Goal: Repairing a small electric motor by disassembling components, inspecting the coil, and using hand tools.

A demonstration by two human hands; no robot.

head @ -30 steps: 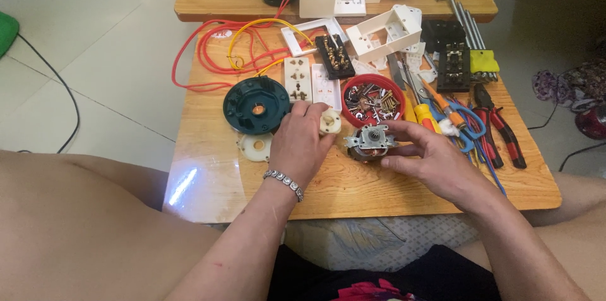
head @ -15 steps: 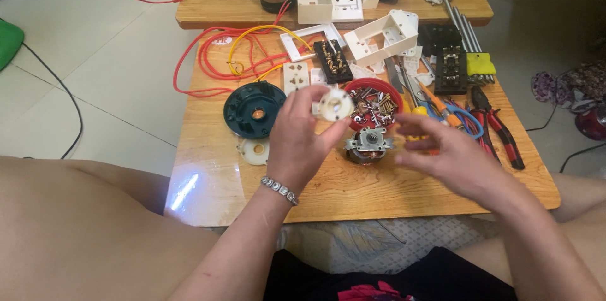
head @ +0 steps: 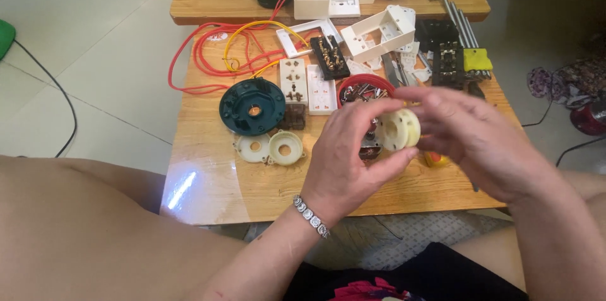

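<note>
Two hands meet above the glossy wooden table [head: 208, 194] on a cream plastic ring [head: 399, 129], round and ribbed with a centre hole. The left hand [head: 344, 156] pinches its rim; the right hand [head: 470, 134], blurred, curls loosely against its far side, grip unclear. A small motor core [head: 371, 147] is mostly hidden behind the left fingers. The dark teal round housing [head: 252, 106] lies well to the left.
</note>
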